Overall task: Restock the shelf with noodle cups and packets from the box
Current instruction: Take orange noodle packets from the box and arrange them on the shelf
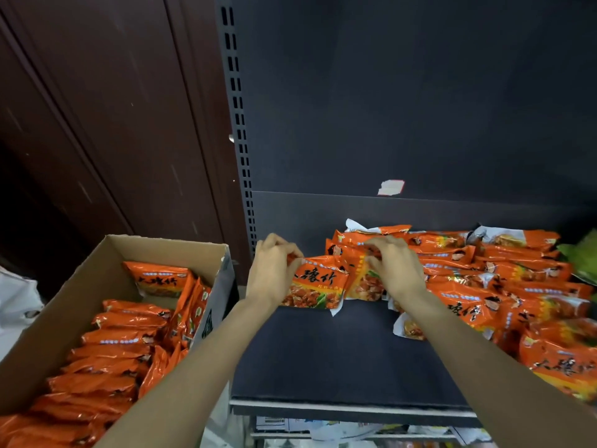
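Cardboard box (106,286) at left, holding orange packets. Left hand (273,273) pinches top corner of an orange noodle packet (318,284) standing on dark shelf (339,357). Right hand (395,270), fingers curled, grips adjacent packet (363,282) beside shelf's packet pile (517,286).

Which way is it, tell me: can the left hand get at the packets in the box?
Probably yes: the box is open-topped beside the left hand, nothing covering its packets. But that hand now grips a shelf packet.

dim, dark backdrop | glare on foil | wide-angle edge warp
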Tool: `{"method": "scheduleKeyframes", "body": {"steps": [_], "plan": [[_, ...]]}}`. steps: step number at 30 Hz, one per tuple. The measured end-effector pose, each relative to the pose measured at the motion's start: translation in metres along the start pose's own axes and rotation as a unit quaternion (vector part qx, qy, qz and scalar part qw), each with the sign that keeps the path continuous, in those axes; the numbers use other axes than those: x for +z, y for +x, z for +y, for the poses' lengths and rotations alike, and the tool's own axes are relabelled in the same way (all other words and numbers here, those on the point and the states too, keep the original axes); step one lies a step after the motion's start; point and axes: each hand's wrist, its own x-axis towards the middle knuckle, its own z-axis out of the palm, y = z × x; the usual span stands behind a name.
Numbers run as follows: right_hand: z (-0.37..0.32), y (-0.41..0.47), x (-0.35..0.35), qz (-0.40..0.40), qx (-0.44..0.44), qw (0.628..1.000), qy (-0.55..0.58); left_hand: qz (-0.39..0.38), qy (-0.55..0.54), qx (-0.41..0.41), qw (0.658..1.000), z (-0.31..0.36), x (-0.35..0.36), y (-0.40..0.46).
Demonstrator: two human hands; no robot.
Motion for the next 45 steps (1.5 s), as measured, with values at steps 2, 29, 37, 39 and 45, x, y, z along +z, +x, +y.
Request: {"method": "scheduleKeyframes", "body": {"steps": [2, 29, 37, 39, 45], "plan": [[0.002, 0.001, 0.004, 0.019, 0.025, 0.999, -0.015, -0.008, -0.008, -0.001, 1.000, -0.005, 0.003, 0.001], [0.026, -0.039, 0.005, 0.042, -0.023, 0.999, 0.008, -0.085, -0.113, -0.004, 0.990, 0.041, 0.062, -0.003], [-0.045, -0.055, 0.005, -0.004, -0.091, 0.973, 0.213, 0.033, -0.026, 0.014, 0.999, 0.012, -0.010, -0.053], [-0.073, -0.057, 0.011, -0.030, -0.109, 0.964, 0.239, 0.057, -0.011, 0.002, 0.998, -0.005, -0.031, -0.061], [-0.160, -0.055, 0.043, -0.107, -0.127, 0.949, 0.269, 0.062, -0.012, -0.069, 0.996, -0.089, -0.083, -0.061]]}}
